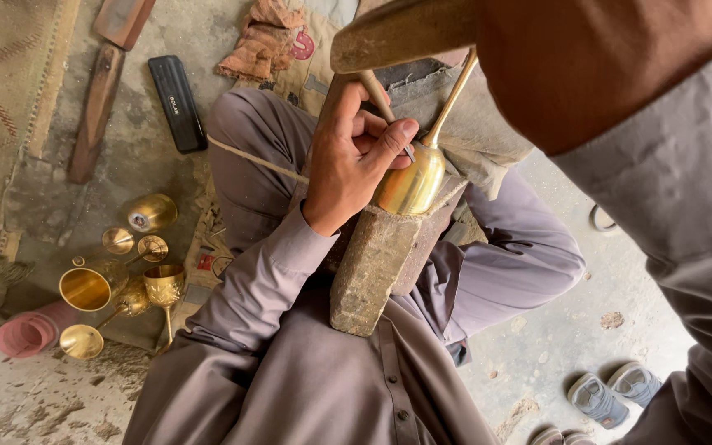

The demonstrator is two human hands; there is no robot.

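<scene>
Steadying one brass goblet (412,183) on block (372,264); left hand (352,156).

Rough grey concrete floor (570,338), dusty, strewn with grit and small debris. Worn woven mat (10,82) at upper left. Soft daylight, no hard shadows. No walls or windows visible.

A long, flat black rectangular case (177,103) lies on the grey concrete floor (150,156) near the top left, tilted slightly, with a small pale printed label on its face. At the top centre, a beige cloth sack (311,70) carries a red printed mark beside the crumpled orange rag (261,41). Near the brass goblets, a small red-and-white printed scrap (206,262) lies on the floor.
</scene>
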